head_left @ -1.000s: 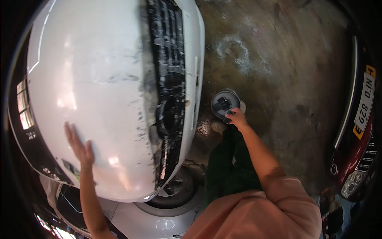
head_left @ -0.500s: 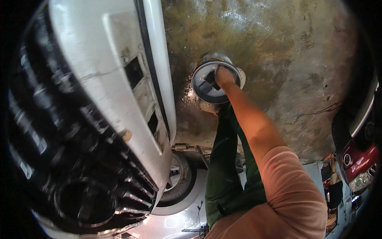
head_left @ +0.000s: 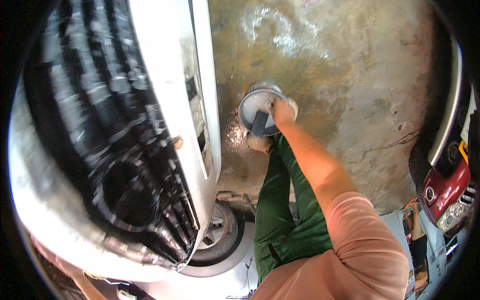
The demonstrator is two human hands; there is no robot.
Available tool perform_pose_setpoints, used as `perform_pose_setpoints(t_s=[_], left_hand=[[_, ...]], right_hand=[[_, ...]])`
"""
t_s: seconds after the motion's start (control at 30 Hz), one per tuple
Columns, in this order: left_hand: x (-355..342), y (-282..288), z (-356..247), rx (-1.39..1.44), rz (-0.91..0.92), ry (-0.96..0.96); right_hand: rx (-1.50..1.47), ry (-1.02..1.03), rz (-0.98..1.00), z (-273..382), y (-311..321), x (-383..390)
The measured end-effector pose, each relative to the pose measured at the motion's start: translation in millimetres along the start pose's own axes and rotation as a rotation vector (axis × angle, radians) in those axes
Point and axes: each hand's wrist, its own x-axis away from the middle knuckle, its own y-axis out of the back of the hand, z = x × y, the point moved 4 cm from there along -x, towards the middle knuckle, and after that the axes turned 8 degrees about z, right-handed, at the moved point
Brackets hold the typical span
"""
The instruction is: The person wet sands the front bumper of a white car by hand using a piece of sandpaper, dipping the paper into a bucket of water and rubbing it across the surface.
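Head view, right hand (head_left: 283, 111) in grey bucket (head_left: 243, 119) near centre, dark block (head_left: 259, 124) beside the fingers, left hand (head_left: 67, 266) at lower left, both grips unclear.

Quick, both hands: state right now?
Left hand: blurred at the picture's edge, cannot tell.
Right hand: at the bucket, grip hidden, cannot tell.

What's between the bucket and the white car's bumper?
Head view: a narrow strip of concrete floor, with a shiny patch close beside the bucket.
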Motion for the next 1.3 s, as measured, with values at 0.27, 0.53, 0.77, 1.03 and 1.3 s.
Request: perform_pose_setpoints(t_s=[0.27, 0.53, 0.77, 1.03, 1.3], left_hand=[[-6, -9, -41, -0.004, -0.022, 0.035], [11, 2, -172, 0.474, -0.345, 0.256], [45, 1, -543, 1.701, 0.230, 0.109], [-19, 47, -678, 2.526, 0.165, 0.292], [-25, 94, -680, 2.269, 0.001, 0.576]], right_hand=[[-0.477, 0.128, -0.287, 18, 139, 226], [-1.182, 0.378, -0.134, 34, 256, 388], [-1.530, 0.438, 0.156, 65, 325, 467], [-0.765, 0.749, -0.103, 4, 384, 429], [-0.731, 0.485, 0.351, -27, 435, 428]])
